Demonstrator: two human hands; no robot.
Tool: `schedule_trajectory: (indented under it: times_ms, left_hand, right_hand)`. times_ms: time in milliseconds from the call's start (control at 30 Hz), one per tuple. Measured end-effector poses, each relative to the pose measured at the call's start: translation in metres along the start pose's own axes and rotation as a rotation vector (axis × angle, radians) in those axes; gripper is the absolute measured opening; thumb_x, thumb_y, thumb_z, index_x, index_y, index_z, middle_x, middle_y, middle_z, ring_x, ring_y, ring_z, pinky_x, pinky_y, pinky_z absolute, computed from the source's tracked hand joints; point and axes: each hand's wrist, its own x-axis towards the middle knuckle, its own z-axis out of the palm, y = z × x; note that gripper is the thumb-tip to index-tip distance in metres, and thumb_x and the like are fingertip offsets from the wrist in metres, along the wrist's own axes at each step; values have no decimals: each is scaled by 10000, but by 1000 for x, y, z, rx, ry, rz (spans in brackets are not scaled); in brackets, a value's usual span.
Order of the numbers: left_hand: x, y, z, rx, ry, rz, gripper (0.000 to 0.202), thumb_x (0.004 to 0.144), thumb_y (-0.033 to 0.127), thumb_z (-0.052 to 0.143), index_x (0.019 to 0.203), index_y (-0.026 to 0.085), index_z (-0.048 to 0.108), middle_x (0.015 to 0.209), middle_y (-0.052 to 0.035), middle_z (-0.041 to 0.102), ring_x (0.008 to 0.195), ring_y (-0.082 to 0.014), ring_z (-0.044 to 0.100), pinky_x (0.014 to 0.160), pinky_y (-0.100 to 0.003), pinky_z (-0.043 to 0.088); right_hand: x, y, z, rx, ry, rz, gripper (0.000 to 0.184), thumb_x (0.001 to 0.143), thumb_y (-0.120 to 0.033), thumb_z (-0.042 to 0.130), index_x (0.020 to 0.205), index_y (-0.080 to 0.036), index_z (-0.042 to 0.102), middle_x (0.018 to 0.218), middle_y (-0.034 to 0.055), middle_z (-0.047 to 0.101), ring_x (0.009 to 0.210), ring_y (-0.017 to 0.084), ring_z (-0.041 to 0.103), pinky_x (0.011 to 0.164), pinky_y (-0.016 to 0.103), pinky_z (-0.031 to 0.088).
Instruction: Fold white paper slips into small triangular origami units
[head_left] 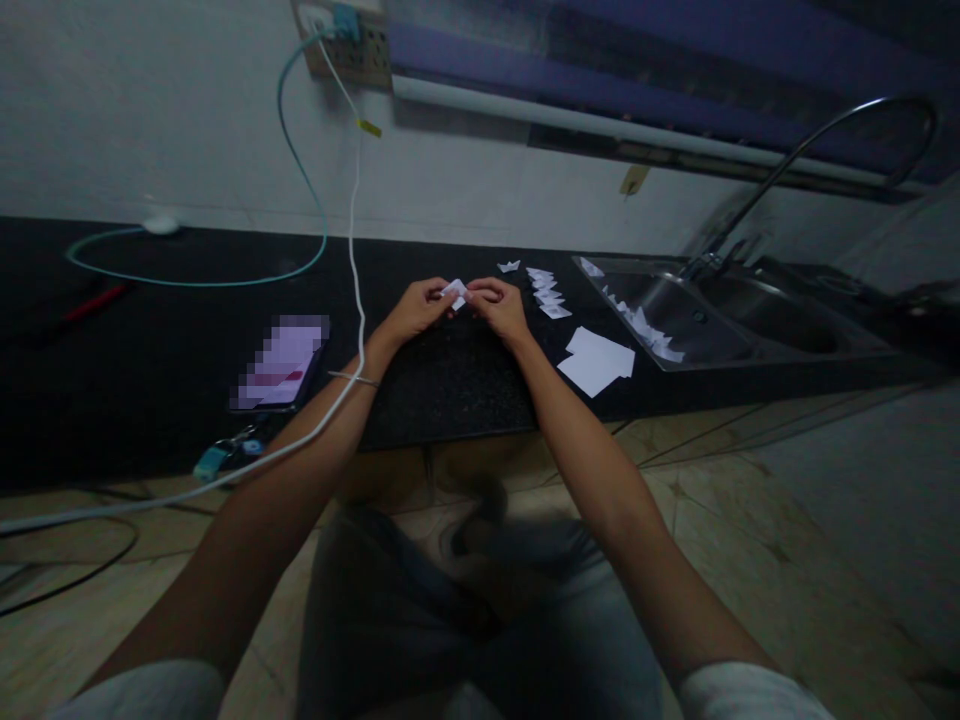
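A small piece of folded white paper (456, 292) is held between my two hands, above the black countertop (457, 390). My left hand (421, 308) pinches its left side, while the fingers of my right hand (496, 306) grip its right side. To the right of my right hand stands one small paper boat (509, 267). Beside it is a row of several folded paper boats (548, 293). Nearer the counter's front edge lies a loose stack of white paper sheets (598, 362).
More folded paper pieces (643, 328) line the left rim of the steel sink (712, 318), under a curved faucet (795, 150). At left lie a phone (281, 362) and keys with a teal tag (217, 458). A white cable (355, 260) hangs across my left forearm.
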Motion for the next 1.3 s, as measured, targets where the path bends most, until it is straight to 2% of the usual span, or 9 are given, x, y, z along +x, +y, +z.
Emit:
schedule_trajectory:
  times_ms: [167,333,600,767,933,1100,1200,1300]
  left_hand:
    - [-2,7,0,18,6,58,257,892,351,605,910,109,689,799,-57,712,683,-107,640,651,-195,496]
    - [-4,14,-1,18,0,59,286,889,359,609,911,91,709,826,-78,732,721,-123,658,702,-213,508]
    - [-5,10,-8,-37,-30,26,335,864,433,634,893,123,759,791,-82,750,634,-111,649,552,-185,442]
    - [-7,21,-5,-92,-65,-16,409,860,499,622,857,112,754,746,-98,743,620,-126,655,484,-177,414]
    - [-8,26,-5,-74,-85,-32,457,864,541,606,853,104,740,731,-110,731,598,-120,648,462,-176,414]
    - [-8,22,-8,3,-73,2,383,884,495,597,797,148,735,679,-57,703,561,-97,610,480,-184,405]
    - [-8,22,-7,4,-60,-1,380,894,486,587,761,154,715,604,-37,657,504,-86,568,467,-191,388]
    - [-6,19,-5,-83,-83,-80,396,894,513,573,804,153,712,676,-59,689,519,-95,589,445,-193,387]
  right_hand:
    - [-2,-3,2,-6,0,11,300,682,-420,757,842,-178,682,705,4,690,639,129,620,588,254,499]
    - [-2,-3,2,8,0,27,314,673,-428,766,846,-179,684,716,11,698,644,133,628,603,261,514]
    - [0,2,1,-20,19,19,340,650,-461,781,831,-186,694,718,18,707,650,143,644,624,272,530]
    - [0,1,0,13,32,49,321,656,-428,775,836,-170,708,703,26,714,646,158,661,660,302,543]
    - [3,3,-3,-28,80,37,301,683,-408,755,862,-167,736,748,35,730,682,165,663,688,319,548]
    - [3,4,-1,-53,117,3,306,697,-446,752,868,-193,750,862,49,742,781,186,670,716,336,553]
    - [1,4,0,-54,122,32,336,708,-484,741,877,-194,741,797,38,721,718,179,658,643,317,548]
    - [0,2,0,-7,59,86,395,725,-544,713,924,-202,716,720,20,691,601,148,623,555,287,527]
